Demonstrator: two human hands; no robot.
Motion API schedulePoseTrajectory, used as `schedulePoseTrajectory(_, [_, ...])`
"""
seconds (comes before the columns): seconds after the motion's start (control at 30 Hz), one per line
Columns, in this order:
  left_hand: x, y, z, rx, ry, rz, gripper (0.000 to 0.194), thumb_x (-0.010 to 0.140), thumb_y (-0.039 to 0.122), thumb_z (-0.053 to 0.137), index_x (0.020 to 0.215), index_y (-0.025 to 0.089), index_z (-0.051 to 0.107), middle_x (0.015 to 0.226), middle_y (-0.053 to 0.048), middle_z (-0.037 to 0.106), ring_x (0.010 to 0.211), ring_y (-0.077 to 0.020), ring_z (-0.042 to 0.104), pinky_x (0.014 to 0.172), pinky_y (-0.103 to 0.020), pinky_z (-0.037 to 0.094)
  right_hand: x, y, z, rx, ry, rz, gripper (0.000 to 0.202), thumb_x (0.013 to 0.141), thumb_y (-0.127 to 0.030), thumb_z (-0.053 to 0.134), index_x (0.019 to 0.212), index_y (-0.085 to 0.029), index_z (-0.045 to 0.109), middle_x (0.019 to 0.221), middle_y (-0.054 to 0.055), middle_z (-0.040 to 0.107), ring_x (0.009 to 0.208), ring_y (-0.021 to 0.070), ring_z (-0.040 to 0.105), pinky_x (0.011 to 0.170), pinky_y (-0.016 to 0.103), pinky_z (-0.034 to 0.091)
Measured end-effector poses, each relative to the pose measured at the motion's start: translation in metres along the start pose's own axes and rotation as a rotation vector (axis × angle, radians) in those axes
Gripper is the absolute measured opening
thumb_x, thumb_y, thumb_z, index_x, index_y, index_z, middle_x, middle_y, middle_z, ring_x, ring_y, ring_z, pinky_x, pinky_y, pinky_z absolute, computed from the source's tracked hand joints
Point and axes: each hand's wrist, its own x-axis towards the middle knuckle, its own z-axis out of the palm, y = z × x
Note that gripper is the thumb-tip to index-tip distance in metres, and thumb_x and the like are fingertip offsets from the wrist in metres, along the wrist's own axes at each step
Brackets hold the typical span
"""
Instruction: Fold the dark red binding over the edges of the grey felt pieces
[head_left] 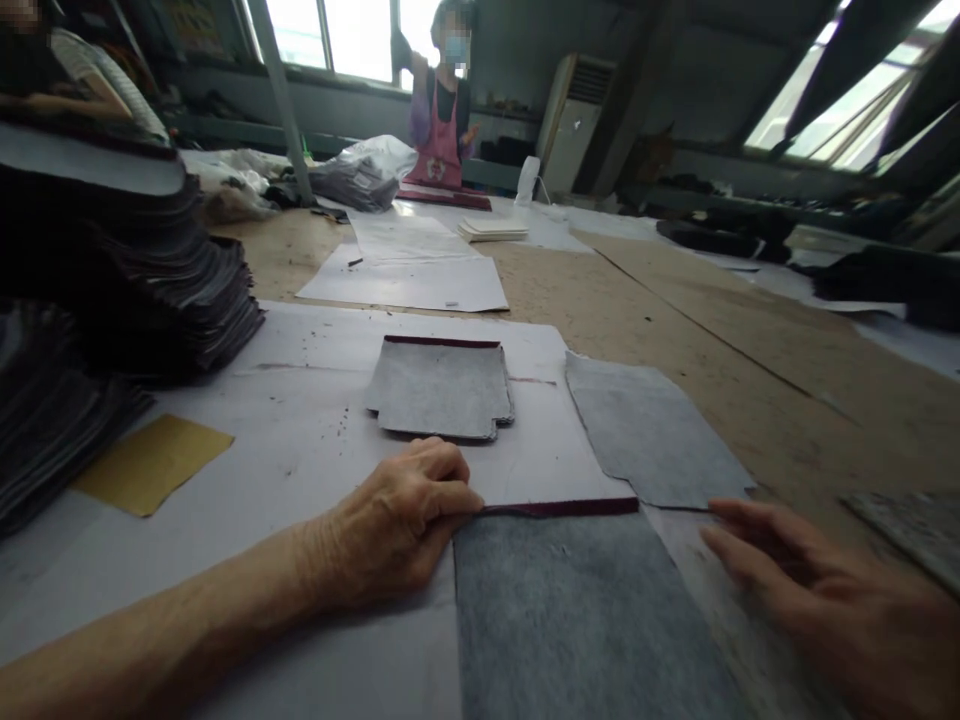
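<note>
My left hand [412, 515] is closed, thumb and fingers pinching the left end of a folded maroon strip along the top edge of a grey fabric piece [577, 610]. That piece lies flat before me and runs out of view at the bottom. My right hand [817, 585] is slightly blurred, thumb and forefinger apart. Its fingertip is by the lower corner of another grey fabric piece [652, 425]; whether they touch I cannot tell. Just beyond my left hand lies a small stack of notched grey pieces [442, 390] with a maroon folded top edge.
Tall stacks of dark fabric [202, 290] stand at the left, near a yellow-brown sheet [157, 465]. White paper [300, 480] covers the near table. Farther back are white sheets [409, 280], a plastic bag [367, 170] and a person in a pink apron [439, 145]. Another person [97, 85] is at far left.
</note>
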Motion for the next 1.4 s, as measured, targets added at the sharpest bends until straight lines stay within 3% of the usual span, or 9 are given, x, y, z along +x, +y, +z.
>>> schedulePoseTrajectory(0.1, [-0.001, 0.002, 0.001, 0.005, -0.006, 0.026, 0.03, 0.077, 0.001, 0.04, 0.092, 0.012, 0.064, 0.077, -0.006, 0.05, 0.072, -0.0151, 0.046, 0.065, -0.029, 0.043, 0.0, -0.032, 0.006, -0.033, 0.075, -0.402, 0.021, 0.083, -0.027, 0.048, 0.089, -0.019, 0.066, 0.085, 0.007, 0.067, 0.072, 0.0186, 0.063, 0.066, 0.034, 0.053])
schedulePoseTrajectory(0.17, [-0.002, 0.003, 0.001, 0.043, -0.022, 0.059, 0.031, 0.076, -0.001, 0.039, 0.091, 0.011, 0.062, 0.076, -0.006, 0.049, 0.071, -0.0154, 0.045, 0.065, -0.029, 0.043, -0.001, -0.053, 0.019, 0.07, 0.017, -0.627, 0.024, 0.084, -0.014, 0.044, 0.096, -0.015, 0.064, 0.088, 0.008, 0.065, 0.079, 0.0177, 0.059, 0.071, 0.033, 0.052])
schedulePoseTrajectory(0.27, [-0.003, 0.005, 0.0, 0.139, -0.042, 0.147, 0.027, 0.078, -0.001, 0.037, 0.088, 0.01, 0.059, 0.077, -0.007, 0.05, 0.07, -0.0163, 0.043, 0.065, -0.031, 0.042, -0.004, -0.073, 0.039, 0.169, -0.108, -0.759, 0.03, 0.082, -0.003, 0.038, 0.095, -0.01, 0.064, 0.082, 0.009, 0.063, 0.076, 0.0183, 0.055, 0.067, 0.032, 0.051])
schedulePoseTrajectory(0.53, [0.002, 0.014, -0.007, 0.36, -0.199, 0.288, 0.025, 0.086, 0.005, 0.034, 0.078, 0.008, 0.057, 0.078, -0.01, 0.052, 0.07, -0.0194, 0.042, 0.064, -0.036, 0.04, -0.008, -0.072, 0.044, 0.178, -0.145, -0.773, 0.032, 0.082, -0.001, 0.035, 0.096, -0.008, 0.063, 0.081, 0.009, 0.061, 0.077, 0.0178, 0.053, 0.068, 0.031, 0.05])
schedulePoseTrajectory(0.67, [0.002, 0.012, -0.007, 0.319, -0.201, 0.274, 0.027, 0.088, 0.007, 0.031, 0.082, 0.008, 0.057, 0.078, -0.01, 0.052, 0.071, -0.0191, 0.042, 0.065, -0.036, 0.039, -0.004, -0.086, 0.043, 0.097, -0.131, -0.772, 0.032, 0.079, -0.002, 0.034, 0.085, -0.009, 0.064, 0.077, 0.01, 0.06, 0.073, 0.0193, 0.052, 0.062, 0.034, 0.049])
schedulePoseTrajectory(0.83, [0.0, 0.008, -0.007, 0.287, -0.223, 0.24, 0.026, 0.089, 0.009, 0.031, 0.091, 0.009, 0.056, 0.079, -0.008, 0.052, 0.072, -0.0186, 0.043, 0.068, -0.036, 0.039, -0.008, -0.097, 0.055, 0.209, -0.126, -0.776, 0.032, 0.079, -0.001, 0.033, 0.085, -0.006, 0.064, 0.075, 0.011, 0.059, 0.072, 0.02, 0.05, 0.061, 0.034, 0.048])
schedulePoseTrajectory(1.13, [-0.009, -0.002, -0.017, -0.109, 0.018, -0.019, 0.023, 0.084, 0.007, 0.044, 0.098, 0.017, 0.059, 0.082, -0.003, 0.057, 0.075, -0.0118, 0.052, 0.067, -0.025, 0.043, -0.014, -0.091, 0.061, 0.189, -0.079, -0.773, 0.029, 0.078, -0.002, 0.037, 0.088, -0.006, 0.064, 0.075, 0.01, 0.057, 0.073, 0.0203, 0.049, 0.063, 0.034, 0.046])
schedulePoseTrajectory(1.3, [-0.01, 0.013, -0.032, 0.103, -0.341, -0.01, 0.01, 0.076, 0.009, 0.05, 0.071, 0.015, 0.055, 0.076, 0.0, 0.056, 0.069, -0.0139, 0.051, 0.069, -0.033, 0.038, -0.009, -0.089, 0.061, 0.215, -0.102, -0.761, 0.032, 0.078, -0.004, 0.037, 0.098, -0.008, 0.062, 0.077, 0.009, 0.058, 0.071, 0.0183, 0.047, 0.06, 0.032, 0.044])
schedulePoseTrajectory(1.4, [-0.01, 0.016, -0.035, 0.178, -0.44, -0.025, 0.007, 0.075, 0.011, 0.052, 0.07, 0.016, 0.054, 0.072, 0.0, 0.054, 0.066, -0.0141, 0.051, 0.067, -0.032, 0.037, -0.006, -0.088, 0.061, 0.218, -0.13, -0.789, 0.04, 0.077, -0.003, 0.037, 0.11, -0.009, 0.058, 0.083, 0.01, 0.057, 0.074, 0.0184, 0.046, 0.06, 0.032, 0.045])
